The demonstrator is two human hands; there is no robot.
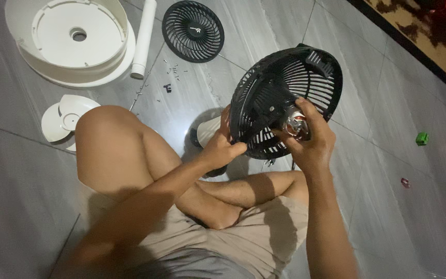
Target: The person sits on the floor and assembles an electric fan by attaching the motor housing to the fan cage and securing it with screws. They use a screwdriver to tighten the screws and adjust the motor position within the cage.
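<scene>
I sit cross-legged on a grey tiled floor. A black round fan grille (305, 77) is held up over my legs, tilted toward me. My left hand (222, 147) grips its lower left rim. My right hand (309, 138) is closed around the shiny metal motor (296, 123) at the grille's centre. A cream-coloured fan part (207, 129) peeks out below the grille, partly hidden by my left hand.
A second black grille (192, 31) lies flat on the floor ahead. A large white round base (70, 41), a white tube (144, 39) and white fan blades (64, 120) lie at the left. Small screws (170, 70) are scattered between them. Small coloured bits (422, 138) and a rug (414, 26) lie right.
</scene>
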